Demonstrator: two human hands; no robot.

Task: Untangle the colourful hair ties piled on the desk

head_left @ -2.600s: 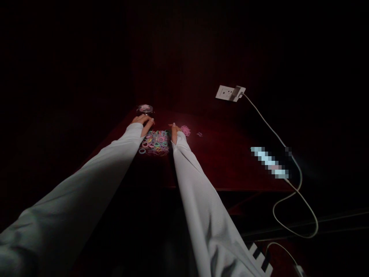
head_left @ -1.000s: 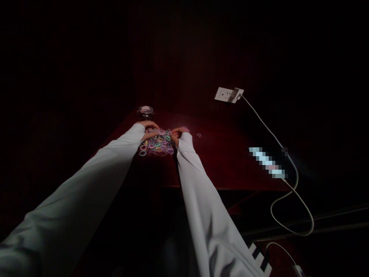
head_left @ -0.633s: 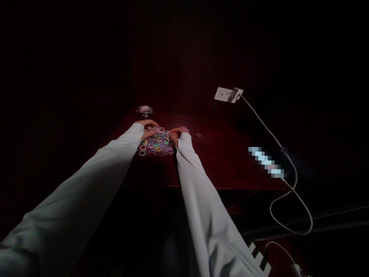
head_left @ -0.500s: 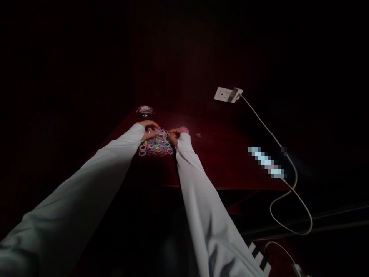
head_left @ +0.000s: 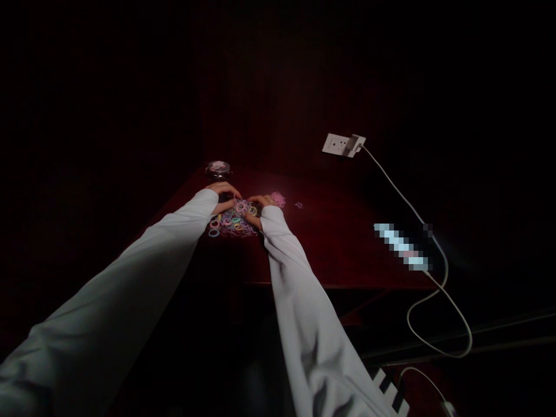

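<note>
A heap of small coloured bands and rings (head_left: 234,222), in pink, purple, yellow, green and blue, lies on the dark red table (head_left: 325,243). My left hand (head_left: 225,196) is at the heap's upper left, its fingers curved over the bands. From the right, my right hand (head_left: 258,211) reaches in, with thumb and fingers apart around the upper right of the heap. Some bands show between the two hands, but what the fingertips pinch is too small to make out. Beyond my right hand sits a pink pile of bands (head_left: 278,200), with a small purple cluster (head_left: 299,205) beside it.
A round clear container (head_left: 218,169) stands behind my left hand. On the wall is a white socket (head_left: 339,145) with a charger and a cable (head_left: 395,186), which runs down past a blurred bright device (head_left: 402,246) at the table's right side.
My right hand has moved left over the heap, closer to my left hand, and its thumb and fingers now show spread. My left hand has hardly moved.
</note>
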